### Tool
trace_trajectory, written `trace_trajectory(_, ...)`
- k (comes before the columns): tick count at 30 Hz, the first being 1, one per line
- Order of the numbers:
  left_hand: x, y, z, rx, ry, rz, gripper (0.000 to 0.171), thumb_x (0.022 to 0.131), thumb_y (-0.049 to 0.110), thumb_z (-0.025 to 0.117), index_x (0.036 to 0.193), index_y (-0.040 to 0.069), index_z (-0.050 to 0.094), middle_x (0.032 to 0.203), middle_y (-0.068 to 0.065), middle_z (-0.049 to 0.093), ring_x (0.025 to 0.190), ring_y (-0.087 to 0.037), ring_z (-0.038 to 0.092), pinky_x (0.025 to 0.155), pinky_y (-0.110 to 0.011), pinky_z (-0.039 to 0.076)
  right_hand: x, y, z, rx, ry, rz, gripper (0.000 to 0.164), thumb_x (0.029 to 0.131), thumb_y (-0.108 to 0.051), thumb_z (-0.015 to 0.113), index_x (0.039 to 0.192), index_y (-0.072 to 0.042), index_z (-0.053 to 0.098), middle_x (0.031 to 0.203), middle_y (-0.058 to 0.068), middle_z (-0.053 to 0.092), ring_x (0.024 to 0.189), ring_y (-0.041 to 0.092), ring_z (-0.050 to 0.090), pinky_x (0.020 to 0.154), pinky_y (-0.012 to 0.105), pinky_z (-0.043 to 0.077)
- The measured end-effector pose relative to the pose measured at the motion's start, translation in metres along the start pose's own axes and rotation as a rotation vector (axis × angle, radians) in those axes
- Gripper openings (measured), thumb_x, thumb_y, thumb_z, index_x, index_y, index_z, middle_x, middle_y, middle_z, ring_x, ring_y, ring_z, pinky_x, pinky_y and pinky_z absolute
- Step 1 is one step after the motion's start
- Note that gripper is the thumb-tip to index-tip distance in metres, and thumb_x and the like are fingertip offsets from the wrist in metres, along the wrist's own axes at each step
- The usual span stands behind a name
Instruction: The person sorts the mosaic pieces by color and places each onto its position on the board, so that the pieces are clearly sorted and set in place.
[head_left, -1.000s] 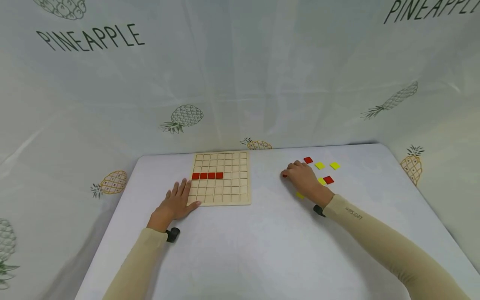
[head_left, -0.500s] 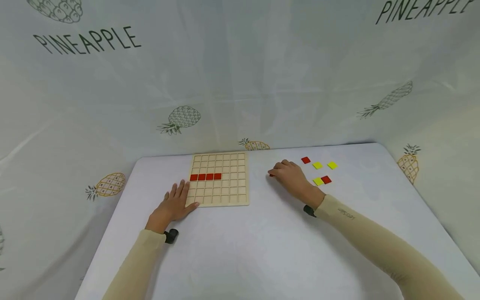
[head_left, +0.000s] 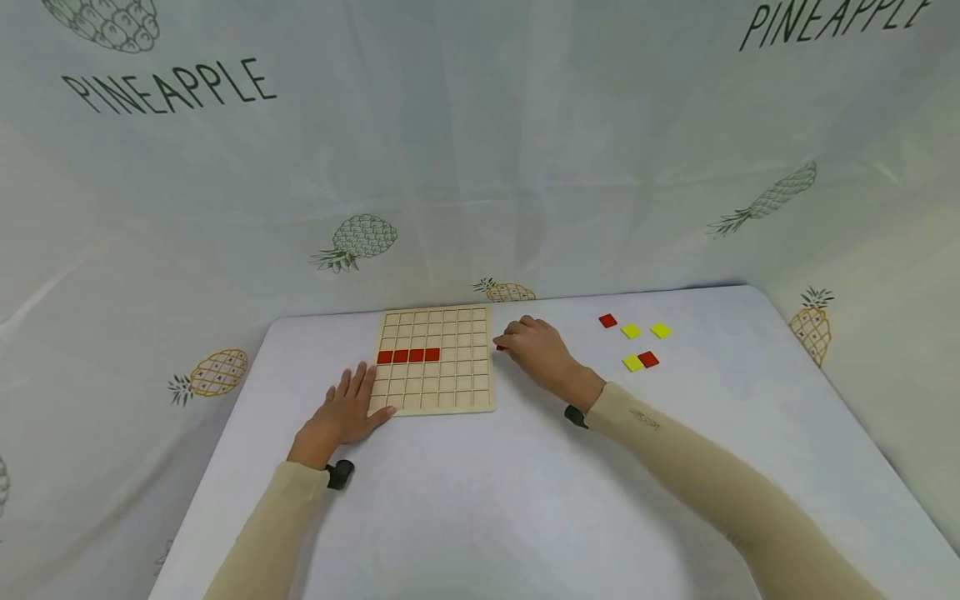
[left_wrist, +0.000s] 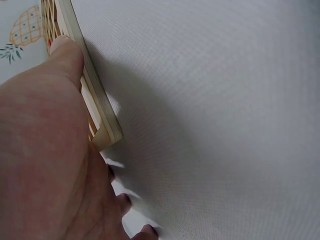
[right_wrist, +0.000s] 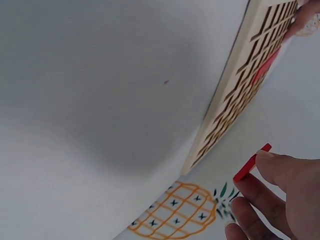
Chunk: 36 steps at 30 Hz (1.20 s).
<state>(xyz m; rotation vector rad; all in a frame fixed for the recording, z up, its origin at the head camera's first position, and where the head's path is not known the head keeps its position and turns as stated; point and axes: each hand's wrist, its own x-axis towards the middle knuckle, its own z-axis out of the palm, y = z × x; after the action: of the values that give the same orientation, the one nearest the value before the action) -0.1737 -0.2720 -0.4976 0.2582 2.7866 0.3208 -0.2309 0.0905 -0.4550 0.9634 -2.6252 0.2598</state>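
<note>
A square wooden grid board (head_left: 461, 387) lies toward the back of the table, left of centre. Several red tiles (head_left: 408, 356) fill a row of its cells from the left edge. My left hand (head_left: 347, 414) rests spread at the board's lower left corner, with the thumb over the rim in the left wrist view. Just beyond the board's right edge, my right hand (head_left: 536, 348) pinches a red square tile (right_wrist: 252, 162) between thumb and fingertips. The right wrist view shows that tile held above the table.
Loose red and yellow tiles lie on the right of the table: a red tile (head_left: 608, 320) at the back, yellow tiles (head_left: 660, 330) beside it, and a red tile (head_left: 648, 359) touching a yellow tile (head_left: 633, 363). A pineapple-print curtain (head_left: 450, 167) hangs behind the white table (head_left: 465, 508).
My right hand has moved left with the red tile, from beside the loose tiles to near the board's right edge. My left hand has stayed at the board's corner.
</note>
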Motion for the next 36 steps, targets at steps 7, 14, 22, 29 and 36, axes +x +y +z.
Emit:
trace_trajectory(7, -0.008, 0.012, -0.012, 0.002, -0.044, -0.035, 0.093, 0.107, 0.049, 0.056, 0.166, -0.008, 0.011, 0.173, -0.032, 0.005, 0.158, -0.055, 0.005, 0.124, -0.071, 0.013, 0.02, -0.02, 0.011, 0.042, -0.02, -0.03, 0.017, 0.096, -0.016, 0.08, 0.112, -0.014, 0.083, 0.105, 0.003, 0.078, 0.097, 0.024, 0.069, 0.085, 0.038, 0.059)
trace_trajectory(14, -0.009, 0.015, -0.015, -0.001, -0.048, -0.041, 0.092, 0.106, 0.047, 0.058, 0.165, -0.009, 0.013, 0.173, -0.032, 0.006, 0.158, -0.056, 0.005, 0.125, -0.071, 0.013, 0.038, -0.035, 0.022, 0.088, -0.093, -0.04, 0.021, 0.097, -0.011, 0.078, 0.117, -0.013, 0.081, 0.109, 0.006, 0.078, 0.102, 0.026, 0.068, 0.089, 0.039, 0.059)
trace_trajectory(22, -0.011, 0.018, -0.017, 0.006, -0.042, -0.044, 0.092, 0.107, 0.047, 0.056, 0.165, -0.008, 0.013, 0.173, -0.032, 0.007, 0.158, -0.055, 0.007, 0.125, -0.071, 0.014, 0.055, -0.047, 0.034, 0.094, -0.164, -0.016, 0.02, 0.1, -0.014, 0.075, 0.119, -0.015, 0.08, 0.114, 0.003, 0.078, 0.107, 0.024, 0.068, 0.095, 0.037, 0.058)
trace_trajectory(29, -0.014, 0.022, -0.019, 0.004, -0.046, -0.04, 0.09, 0.108, 0.045, 0.056, 0.165, -0.01, 0.013, 0.173, -0.032, 0.007, 0.158, -0.055, 0.007, 0.125, -0.071, 0.014, 0.068, -0.053, 0.042, 0.073, -0.216, 0.013, 0.02, 0.1, -0.014, 0.075, 0.119, -0.016, 0.081, 0.116, 0.003, 0.078, 0.108, 0.024, 0.069, 0.097, 0.038, 0.057)
trace_trajectory(36, -0.011, 0.018, -0.018, 0.008, -0.047, -0.039, 0.09, 0.108, 0.045, 0.056, 0.165, -0.01, 0.013, 0.173, -0.032, 0.006, 0.158, -0.055, 0.006, 0.125, -0.071, 0.013, 0.074, -0.053, 0.053, 0.073, -0.263, 0.04, 0.02, 0.1, -0.017, 0.076, 0.12, -0.017, 0.081, 0.113, 0.002, 0.078, 0.105, 0.023, 0.069, 0.093, 0.038, 0.058)
